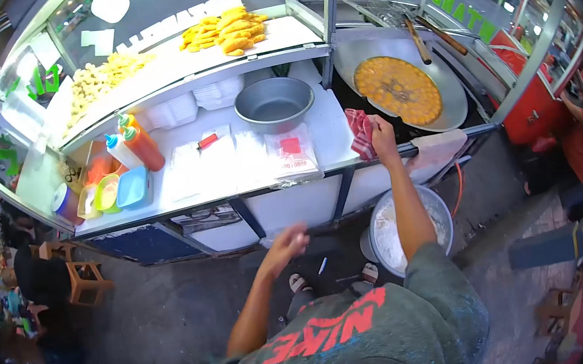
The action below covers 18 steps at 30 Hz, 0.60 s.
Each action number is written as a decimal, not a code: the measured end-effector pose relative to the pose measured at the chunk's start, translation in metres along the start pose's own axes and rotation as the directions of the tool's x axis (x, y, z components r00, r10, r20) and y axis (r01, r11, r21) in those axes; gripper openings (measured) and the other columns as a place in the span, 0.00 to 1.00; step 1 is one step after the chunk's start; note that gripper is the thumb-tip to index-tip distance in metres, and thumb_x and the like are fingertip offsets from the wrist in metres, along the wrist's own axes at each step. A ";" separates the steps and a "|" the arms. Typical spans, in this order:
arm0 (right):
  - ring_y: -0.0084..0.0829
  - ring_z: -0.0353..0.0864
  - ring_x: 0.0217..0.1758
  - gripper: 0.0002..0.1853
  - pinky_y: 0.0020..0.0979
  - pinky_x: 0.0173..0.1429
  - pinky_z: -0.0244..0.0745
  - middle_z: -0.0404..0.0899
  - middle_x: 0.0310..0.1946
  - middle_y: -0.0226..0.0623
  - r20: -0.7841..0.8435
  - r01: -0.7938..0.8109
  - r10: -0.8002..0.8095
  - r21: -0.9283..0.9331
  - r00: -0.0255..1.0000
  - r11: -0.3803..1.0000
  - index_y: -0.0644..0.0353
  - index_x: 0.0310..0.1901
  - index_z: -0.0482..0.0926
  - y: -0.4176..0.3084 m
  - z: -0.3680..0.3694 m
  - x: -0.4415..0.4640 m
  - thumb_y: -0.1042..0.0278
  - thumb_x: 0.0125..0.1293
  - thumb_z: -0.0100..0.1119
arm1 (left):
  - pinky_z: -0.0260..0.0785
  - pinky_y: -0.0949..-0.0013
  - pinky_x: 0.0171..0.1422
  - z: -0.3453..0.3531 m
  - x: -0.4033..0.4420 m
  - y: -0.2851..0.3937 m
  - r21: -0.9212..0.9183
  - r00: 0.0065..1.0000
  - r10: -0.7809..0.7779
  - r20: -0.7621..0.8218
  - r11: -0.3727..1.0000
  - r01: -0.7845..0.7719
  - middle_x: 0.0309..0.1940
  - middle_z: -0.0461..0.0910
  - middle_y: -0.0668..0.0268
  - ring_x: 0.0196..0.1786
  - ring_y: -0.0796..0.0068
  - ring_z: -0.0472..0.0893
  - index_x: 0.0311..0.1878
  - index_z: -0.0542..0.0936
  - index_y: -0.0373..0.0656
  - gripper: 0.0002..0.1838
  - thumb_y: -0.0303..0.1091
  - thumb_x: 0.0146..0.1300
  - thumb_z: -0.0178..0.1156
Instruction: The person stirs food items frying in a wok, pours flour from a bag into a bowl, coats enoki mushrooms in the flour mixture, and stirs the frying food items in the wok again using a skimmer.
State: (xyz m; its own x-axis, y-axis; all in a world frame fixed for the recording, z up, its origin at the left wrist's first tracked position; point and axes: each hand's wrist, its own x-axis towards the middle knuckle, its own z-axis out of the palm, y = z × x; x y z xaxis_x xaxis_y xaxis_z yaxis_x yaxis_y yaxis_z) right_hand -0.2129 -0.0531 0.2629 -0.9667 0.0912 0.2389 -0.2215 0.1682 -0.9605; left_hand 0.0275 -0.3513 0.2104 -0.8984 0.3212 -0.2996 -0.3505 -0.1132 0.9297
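My right hand (383, 138) is closed on a red-and-white patterned cloth (360, 132) at the counter's edge, just left of the wok. Frying pieces crowd together in bubbling orange-brown oil (396, 89) inside the wide metal wok (452, 100). In front of the counter, my left hand (287, 248) hangs in the air, slightly blurred, with loosely bent fingers and nothing visible in it. Beneath my right forearm stands a bucket (442, 207) with white powdery contents, partly covered by the arm.
A grey basin (276, 115), plastic bags (295, 154) and sauce bottles (144, 149) stand on the white counter. Fried pieces (233, 30) lie on the upper shelf. Wooden-handled utensils (418, 41) rest at the wok's far rim. A low stool (87, 283) stands at left.
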 end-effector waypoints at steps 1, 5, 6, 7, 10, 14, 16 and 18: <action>0.18 0.76 0.34 0.15 0.24 0.37 0.72 0.79 0.32 0.29 0.083 0.033 -0.041 0.102 0.996 0.994 0.62 0.39 0.78 -0.038 0.010 -0.029 0.58 0.70 0.48 | 0.71 0.62 0.56 0.012 0.017 0.024 -0.047 0.994 0.109 0.000 0.993 -0.109 0.66 0.62 0.59 0.59 0.64 0.72 0.71 0.56 0.46 0.33 0.48 0.67 0.52; 0.31 0.47 0.74 0.30 0.31 0.74 0.40 0.53 0.70 0.40 0.242 0.236 -0.302 0.267 0.922 0.935 0.60 0.70 0.52 -0.049 0.132 -0.141 0.52 0.74 0.34 | 0.69 0.70 0.49 0.058 0.082 0.103 -0.323 0.858 0.381 -0.345 0.810 -0.490 0.56 0.68 0.59 0.51 0.70 0.74 0.68 0.58 0.45 0.29 0.51 0.71 0.45; 0.33 0.42 0.75 0.35 0.31 0.75 0.36 0.44 0.72 0.40 0.304 -0.086 -0.131 0.606 0.944 0.791 0.63 0.71 0.46 -0.099 0.143 -0.158 0.44 0.73 0.31 | 0.71 0.71 0.43 0.055 0.095 0.111 -0.143 0.765 0.479 -0.431 0.800 -0.582 0.48 0.74 0.60 0.43 0.73 0.77 0.64 0.64 0.43 0.26 0.51 0.71 0.44; 0.34 0.40 0.76 0.37 0.33 0.75 0.36 0.43 0.73 0.39 0.311 -0.133 -0.012 0.441 0.950 0.887 0.66 0.71 0.43 -0.083 0.148 -0.166 0.44 0.73 0.31 | 0.71 0.71 0.38 0.049 0.102 0.122 -0.177 0.773 0.456 -0.440 0.800 -0.573 0.42 0.75 0.62 0.37 0.74 0.76 0.59 0.67 0.43 0.24 0.52 0.71 0.44; 0.36 0.39 0.77 0.32 0.33 0.76 0.29 0.44 0.73 0.44 0.485 0.017 -0.247 0.430 0.839 0.903 0.66 0.71 0.45 -0.100 0.146 -0.198 0.50 0.74 0.30 | 0.70 0.67 0.27 0.000 0.102 0.136 -0.438 0.846 0.273 -0.459 0.758 -0.482 0.23 0.76 0.65 0.26 0.72 0.77 0.41 0.73 0.42 0.26 0.56 0.71 0.38; 0.39 0.54 0.72 0.35 0.41 0.74 0.45 0.57 0.68 0.45 0.269 -0.060 -0.223 0.752 0.937 0.656 0.64 0.65 0.59 -0.122 0.135 -0.165 0.40 0.71 0.33 | 0.78 0.65 0.41 -0.059 0.085 0.158 -0.597 0.885 0.373 -0.277 0.655 -0.463 0.34 0.81 0.61 0.34 0.67 0.82 0.46 0.75 0.44 0.27 0.57 0.71 0.35; 0.41 0.56 0.71 0.33 0.43 0.74 0.45 0.58 0.67 0.47 0.166 -0.133 -0.142 0.967 0.976 0.218 0.59 0.66 0.58 -0.140 0.163 -0.111 0.41 0.70 0.36 | 0.77 0.63 0.47 -0.036 0.082 0.140 -0.831 0.952 0.293 -0.084 0.506 -0.229 0.43 0.80 0.62 0.44 0.69 0.81 0.53 0.74 0.46 0.24 0.54 0.71 0.39; 0.44 0.56 0.71 0.31 0.44 0.75 0.43 0.57 0.67 0.50 0.261 -0.259 -0.005 0.961 0.965 0.099 0.56 0.68 0.54 -0.127 0.197 -0.092 0.43 0.71 0.37 | 0.73 0.64 0.54 0.012 0.091 0.117 -0.671 0.816 0.284 -0.504 0.465 -0.577 0.48 0.78 0.67 0.50 0.72 0.78 0.59 0.70 0.49 0.22 0.52 0.71 0.41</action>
State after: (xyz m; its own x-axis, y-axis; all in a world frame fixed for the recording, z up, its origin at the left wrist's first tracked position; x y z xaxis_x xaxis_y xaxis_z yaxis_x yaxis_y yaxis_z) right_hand -0.1213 -0.2760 0.3348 -0.9654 -0.1691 0.1984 0.1059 -0.9499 -0.2942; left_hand -0.0917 -0.3238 0.2950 -0.9657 -0.2440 -0.0887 0.1772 -0.8692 0.4616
